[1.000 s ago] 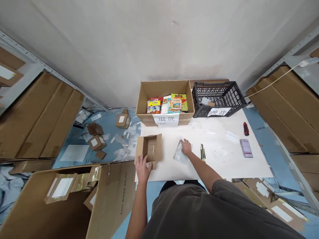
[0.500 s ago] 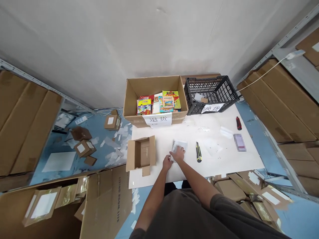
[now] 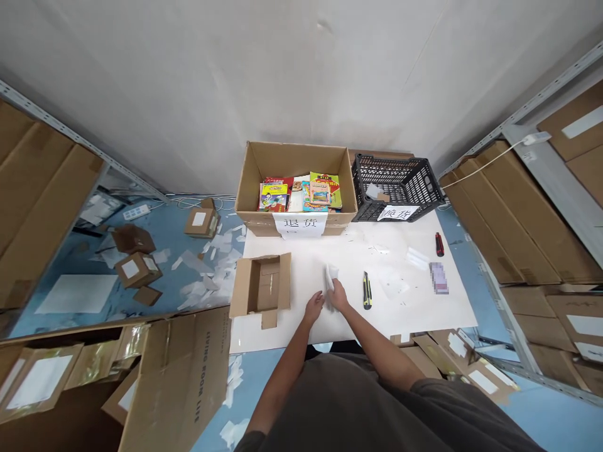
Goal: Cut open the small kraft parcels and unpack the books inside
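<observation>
A pale, thin plastic-wrapped packet [image 3: 329, 274] is turned on its edge above the white tabletop [image 3: 301, 336]. Gripping its right side is my right hand [image 3: 338, 296], its fingers closed on it. My left hand [image 3: 314, 307] is just left of the packet's lower end, slightly apart from it, fingers loosely bent and holding nothing visible. To the right of my hands lies a yellow-and-black box cutter [image 3: 367, 290]. On the left stands a small cardboard box [image 3: 284, 282] with its flaps spread open.
Behind are a large cardboard box [image 3: 242, 182] holding colourful booklets [image 3: 274, 196] and a black plastic crate [image 3: 426, 188], both with paper signs. A red cutter [image 3: 439, 245] and a blurred-out purple item [image 3: 439, 278] lie at right. Paper scraps [image 3: 211, 282] litter the floor.
The packet, lying flat under my right hand before, is now lifted on edge in that hand. My left hand has come away from it. The view has shifted slightly.
</observation>
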`<state>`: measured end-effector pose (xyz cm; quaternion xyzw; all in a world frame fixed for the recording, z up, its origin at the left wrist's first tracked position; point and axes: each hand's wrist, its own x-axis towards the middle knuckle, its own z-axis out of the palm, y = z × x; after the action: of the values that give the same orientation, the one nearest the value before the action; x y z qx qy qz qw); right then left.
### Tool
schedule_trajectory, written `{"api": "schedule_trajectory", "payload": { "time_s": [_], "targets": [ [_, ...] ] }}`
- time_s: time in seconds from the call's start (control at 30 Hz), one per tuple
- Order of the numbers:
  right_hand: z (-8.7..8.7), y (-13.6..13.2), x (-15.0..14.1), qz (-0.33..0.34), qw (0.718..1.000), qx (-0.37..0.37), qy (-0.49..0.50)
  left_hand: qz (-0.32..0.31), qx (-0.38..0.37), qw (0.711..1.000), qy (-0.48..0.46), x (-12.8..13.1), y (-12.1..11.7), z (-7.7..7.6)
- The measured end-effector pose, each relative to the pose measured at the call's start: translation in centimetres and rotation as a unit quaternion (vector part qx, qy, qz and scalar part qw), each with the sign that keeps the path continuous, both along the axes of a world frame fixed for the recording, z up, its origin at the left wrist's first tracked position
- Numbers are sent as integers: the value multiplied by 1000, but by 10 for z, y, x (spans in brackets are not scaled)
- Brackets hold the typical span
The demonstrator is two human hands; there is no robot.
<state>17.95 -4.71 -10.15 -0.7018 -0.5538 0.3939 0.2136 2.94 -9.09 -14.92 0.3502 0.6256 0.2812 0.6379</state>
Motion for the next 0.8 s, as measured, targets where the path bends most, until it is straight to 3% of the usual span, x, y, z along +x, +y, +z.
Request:
{"api": "schedule_trajectory", "payload": {
  "time_s": [0.17,0.3,0.4,0.5,0.6,0.7,0.8],
  "targets": [
    [10,-3,17,-61,984,-4,170,12,37,998,-46,9,7,2],
    [5,-12,29,-107,955,-45,273,-3,128,988,86,27,12,7],
    [-3,-19,49,-126,943,-78,299,2,105,980,169,36,20,9],
    [-7,-24,75,-139,959,-104,224,23,61,976,207,24,25,9],
    [-8,-25,87,-172,981,-73,52,59,4,965,255,-8,20,10],
    [-9,-26,70,-128,989,-10,-77,71,-40,957,278,-37,8,13],
    [-12,-29,32,-34,990,-25,-136,58,-50,961,265,-48,-1,15]
  ]
}}
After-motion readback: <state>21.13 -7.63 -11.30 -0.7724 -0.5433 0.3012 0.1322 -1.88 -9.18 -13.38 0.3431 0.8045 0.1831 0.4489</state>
